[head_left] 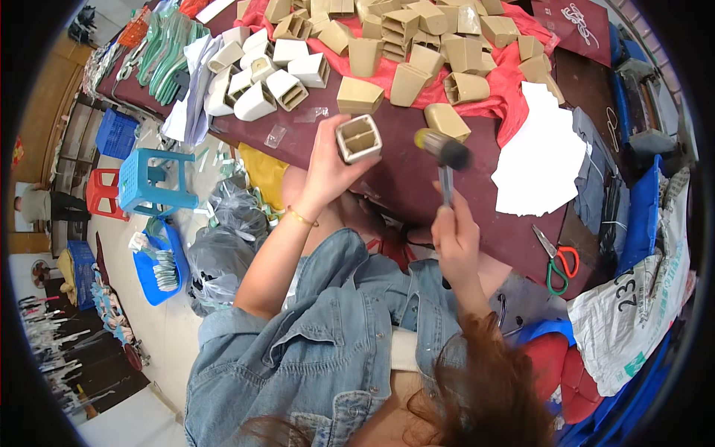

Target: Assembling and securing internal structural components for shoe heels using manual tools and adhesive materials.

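Observation:
My left hand (329, 173) is wrapped round a hollow cream-coloured plastic block (359, 139). The block's open end faces up, showing a divider inside. My right hand (456, 232) grips the handle of a small hammer (445, 151) with one yellow face and one black face. The hammer head is raised just right of the block, apart from it. Beyond my left hand sits a group of white hollow blocks (287, 90). A large pile of tan hollow blocks (409, 84) covers the far part of the table.
The dark red table (462, 183) carries a red cloth (512, 121), white paper (541, 160), and scissors (556, 261) with red and green handles. To the left, a blue stool (153, 179) and a blue basin (159, 261) stand on the floor. A white woven sack (633, 298) lies at right.

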A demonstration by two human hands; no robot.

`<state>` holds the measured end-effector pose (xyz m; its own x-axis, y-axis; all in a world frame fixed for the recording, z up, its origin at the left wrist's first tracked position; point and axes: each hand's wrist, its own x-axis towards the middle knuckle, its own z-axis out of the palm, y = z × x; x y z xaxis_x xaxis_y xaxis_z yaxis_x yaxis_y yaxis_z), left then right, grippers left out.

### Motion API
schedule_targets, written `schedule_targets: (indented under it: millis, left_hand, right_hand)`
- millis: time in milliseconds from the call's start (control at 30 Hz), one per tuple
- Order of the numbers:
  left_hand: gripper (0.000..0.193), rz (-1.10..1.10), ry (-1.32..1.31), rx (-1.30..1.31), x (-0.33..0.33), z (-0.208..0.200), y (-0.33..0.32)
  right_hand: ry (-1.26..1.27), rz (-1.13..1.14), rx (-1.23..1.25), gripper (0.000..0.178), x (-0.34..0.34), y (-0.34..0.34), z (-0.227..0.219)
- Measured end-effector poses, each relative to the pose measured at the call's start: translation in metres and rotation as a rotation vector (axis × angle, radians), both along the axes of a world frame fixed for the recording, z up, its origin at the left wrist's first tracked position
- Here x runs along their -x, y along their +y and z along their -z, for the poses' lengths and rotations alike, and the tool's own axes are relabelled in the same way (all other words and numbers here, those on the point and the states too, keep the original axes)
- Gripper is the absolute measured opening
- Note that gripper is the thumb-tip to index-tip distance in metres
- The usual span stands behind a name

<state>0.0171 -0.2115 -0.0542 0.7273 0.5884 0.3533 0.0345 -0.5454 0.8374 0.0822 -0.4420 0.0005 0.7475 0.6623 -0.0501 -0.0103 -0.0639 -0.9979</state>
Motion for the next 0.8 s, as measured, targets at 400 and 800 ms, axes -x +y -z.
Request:
schedule_targets:
  millis: [400, 800]
  left_hand:
    - [0.068, -0.077, -0.063, -0.216, -0.001, 0.01, -0.01]
    - [0.064, -0.006, -0.121, -0.261, -0.005, 0.014, -0.011]
  right_hand:
    - [-0.113, 0.036, 0.061, 0.029, 0.001, 0.017, -0.006]
    - [-0.108, -0.088, 0.162, 0.03, 0.002, 0.018, 0.039]
